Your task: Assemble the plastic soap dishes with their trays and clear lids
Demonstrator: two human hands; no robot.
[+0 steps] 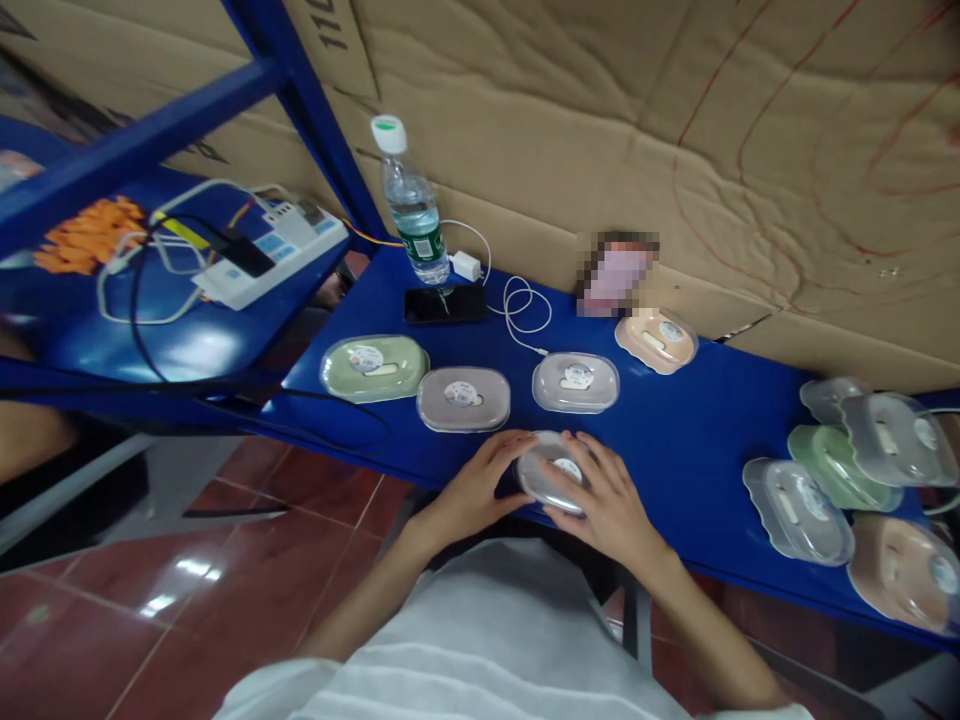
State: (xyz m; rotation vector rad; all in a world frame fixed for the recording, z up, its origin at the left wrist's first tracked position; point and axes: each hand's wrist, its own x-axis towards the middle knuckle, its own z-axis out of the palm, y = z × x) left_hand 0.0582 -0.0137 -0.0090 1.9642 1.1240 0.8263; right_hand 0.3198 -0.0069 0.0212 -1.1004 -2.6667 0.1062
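Close to the table's front edge, a greyish soap box (pixel 551 470) with a clear lid and a round label sits between my two hands. My left hand (pixel 487 482) grips its left end, thumb at the near side and fingers at the far side. My right hand (pixel 604 495) closes round its right end, with fingers lying over part of the lid and label. Just beyond lie a grey soap box (pixel 491 405), another pale one (pixel 559 395) and a green one (pixel 401 380). A peach soap box (pixel 664 350) is farther back.
More soap boxes, grey (pixel 795 505), green (pixel 829 455) and peach (pixel 900 560), crowd the blue table's right end, some stacked. At the back stand a water bottle (pixel 420 225), a black phone (pixel 446 304) and a white cable (pixel 517 325). A power strip (pixel 281 260) lies left.
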